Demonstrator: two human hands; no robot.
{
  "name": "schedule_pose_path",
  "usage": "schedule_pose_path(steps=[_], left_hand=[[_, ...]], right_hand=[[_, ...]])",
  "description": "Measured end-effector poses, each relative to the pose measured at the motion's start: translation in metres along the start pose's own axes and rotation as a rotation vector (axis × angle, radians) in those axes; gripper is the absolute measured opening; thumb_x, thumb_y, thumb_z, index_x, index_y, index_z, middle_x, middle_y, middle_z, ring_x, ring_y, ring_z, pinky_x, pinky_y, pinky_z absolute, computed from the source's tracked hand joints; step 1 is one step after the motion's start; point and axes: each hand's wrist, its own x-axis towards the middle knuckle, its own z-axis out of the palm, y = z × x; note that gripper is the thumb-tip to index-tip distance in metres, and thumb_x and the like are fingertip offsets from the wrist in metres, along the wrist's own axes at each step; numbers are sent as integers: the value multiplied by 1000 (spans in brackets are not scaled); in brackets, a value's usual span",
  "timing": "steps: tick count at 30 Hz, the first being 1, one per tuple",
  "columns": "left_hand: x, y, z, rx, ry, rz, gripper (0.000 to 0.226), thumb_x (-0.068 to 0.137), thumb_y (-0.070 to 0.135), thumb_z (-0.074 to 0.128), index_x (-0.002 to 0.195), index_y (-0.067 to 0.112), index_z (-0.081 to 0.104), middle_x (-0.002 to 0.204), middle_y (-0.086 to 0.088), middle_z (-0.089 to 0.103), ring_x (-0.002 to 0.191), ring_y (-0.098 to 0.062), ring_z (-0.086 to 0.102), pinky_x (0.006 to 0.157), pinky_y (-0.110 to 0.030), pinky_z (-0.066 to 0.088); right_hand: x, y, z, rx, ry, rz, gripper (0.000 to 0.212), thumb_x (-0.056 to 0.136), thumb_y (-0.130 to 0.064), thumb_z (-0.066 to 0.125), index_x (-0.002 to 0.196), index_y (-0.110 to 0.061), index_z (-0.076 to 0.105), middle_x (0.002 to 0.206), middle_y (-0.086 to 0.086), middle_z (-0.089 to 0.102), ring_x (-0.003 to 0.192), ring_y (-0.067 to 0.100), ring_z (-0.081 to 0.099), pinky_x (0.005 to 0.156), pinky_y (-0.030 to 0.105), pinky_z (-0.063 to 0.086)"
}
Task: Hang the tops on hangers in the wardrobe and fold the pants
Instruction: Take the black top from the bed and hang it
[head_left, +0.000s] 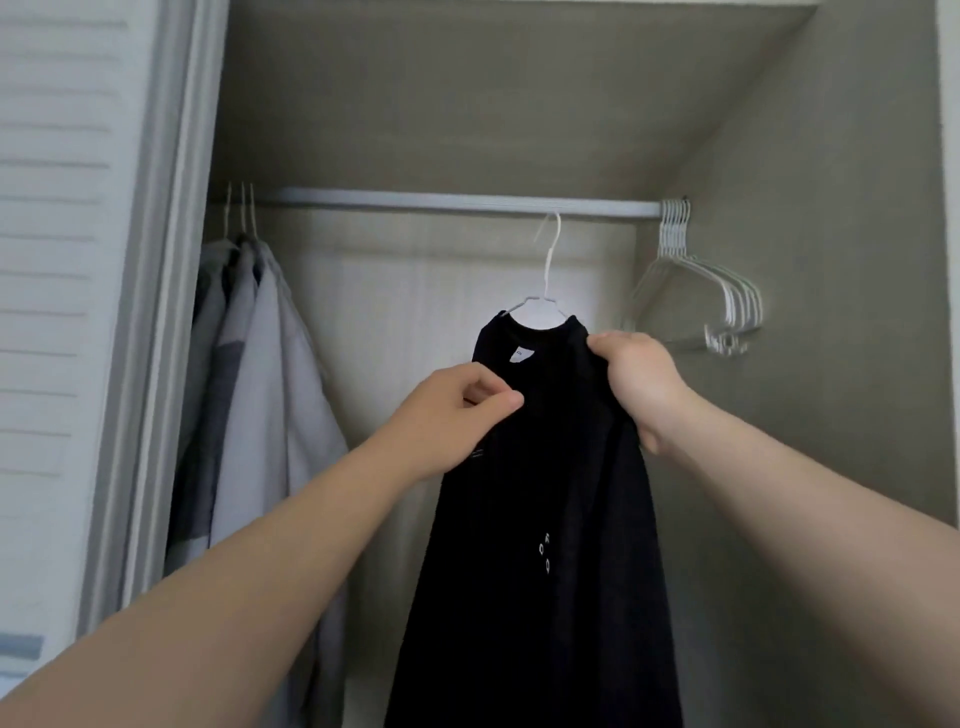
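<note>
Black tee (545, 493) on white wire hanger (549, 260); left hand (457, 410) pinches, right hand (639, 384) grips fabric.

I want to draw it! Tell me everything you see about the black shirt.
The shirt is black, soft cloth with a round neck, a small white label inside the collar and tiny pale letters lower down. It hangs long on a thin white hanger, whose hook is up at the rail; whether it is hooked on is unclear. The left hand pinches the cloth below the collar, and the right hand grips one shoulder. Its bottom runs out of view.
</note>
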Motion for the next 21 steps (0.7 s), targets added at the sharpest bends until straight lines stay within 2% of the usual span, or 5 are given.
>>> schedule_pose_path(steps=[4,9,11,16,21], left_hand=[[4,-3,-11,50,34,-7,21,82,45,79,87,26,70,86,8,73,80,-9,68,78,-26,55],[9,0,-2,249,-5,-96,47,66,64,80,94,34,57,89,11,67,71,-4,63,68,-24,52],[10,-5,11,385,-30,-143,59,59,72,73,98,35,48,93,14,63,79,-6,63,74,-32,56],[34,-28,23,658,82,-168,24,90,22,56,100,21,34,99,-4,55,92,-31,60,83,-45,53],[52,-46,-3,709,163,-168,11,89,11,46,90,19,39,87,-1,52,73,-22,53,68,-37,47]], right_hand=[[43,-2,38,72,-114,3,54,96,-11,45,51,-16,74,60,6,72,51,18,69,43,21,49],[101,-6,82,107,-87,-27,32,95,-14,45,96,10,65,90,28,72,71,28,64,65,35,49],[123,-10,97,129,-107,-41,18,96,-15,46,94,-2,59,85,21,59,74,29,55,67,39,42],[180,-12,124,100,-95,-55,5,100,-15,43,97,-17,46,83,10,48,82,25,50,72,34,38],[214,-9,126,4,-119,-184,18,101,-17,47,83,-16,52,82,5,51,62,14,45,59,26,40]])
